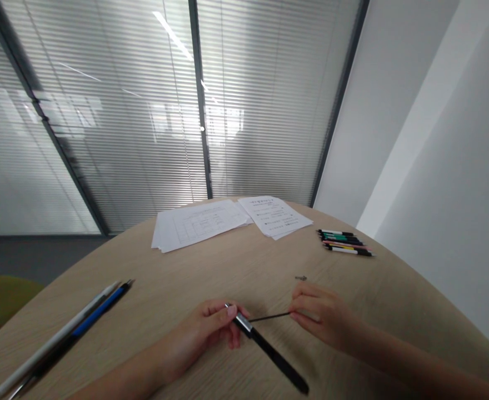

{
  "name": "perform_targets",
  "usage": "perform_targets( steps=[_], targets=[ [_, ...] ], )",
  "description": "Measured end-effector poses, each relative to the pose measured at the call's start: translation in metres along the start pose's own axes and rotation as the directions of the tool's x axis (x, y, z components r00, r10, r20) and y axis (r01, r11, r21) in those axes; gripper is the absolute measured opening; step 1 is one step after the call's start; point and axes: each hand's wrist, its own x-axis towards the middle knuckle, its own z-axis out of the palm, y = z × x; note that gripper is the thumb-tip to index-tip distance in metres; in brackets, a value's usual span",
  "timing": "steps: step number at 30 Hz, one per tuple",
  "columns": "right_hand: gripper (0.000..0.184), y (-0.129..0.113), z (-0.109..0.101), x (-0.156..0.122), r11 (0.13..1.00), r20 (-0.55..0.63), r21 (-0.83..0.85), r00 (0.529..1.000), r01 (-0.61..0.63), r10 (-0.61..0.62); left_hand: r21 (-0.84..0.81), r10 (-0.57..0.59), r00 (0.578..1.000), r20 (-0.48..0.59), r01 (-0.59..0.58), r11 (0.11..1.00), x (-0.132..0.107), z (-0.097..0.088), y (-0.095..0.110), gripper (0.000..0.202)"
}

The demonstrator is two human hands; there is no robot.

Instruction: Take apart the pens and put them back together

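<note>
Before me, above the counter (161,294), the left hand (213,328) grips a black pen (275,355) around its silver part, while the right hand (322,316) pinches a thin dark stick (269,317) running toward it; whether they touch I can't tell. A small dark piece (300,278) lies just beyond the right hand.

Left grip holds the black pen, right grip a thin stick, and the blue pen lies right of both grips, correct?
No: the head view shows the blue pen lying left of both. The left grip does hold the black pen, and the right grip the thin stick.
</note>
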Motion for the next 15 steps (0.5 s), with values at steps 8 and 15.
perform_targets(
  steps=[8,15],
  targets=[
    [0.014,0.082,-0.017,0.003,0.943,-0.092,-0.005,0.939,-0.332,0.33,-0.298,-0.026,0.996,-0.09,-0.002,0.955,0.006,-0.012,-0.004,0.021],
    [0.015,0.093,-0.006,0.0,0.943,0.048,0.033,0.943,-0.332,0.33,-0.298,-0.053,0.996,-0.071,0.03,0.954,0.005,-0.013,-0.005,0.023]
  ],
)
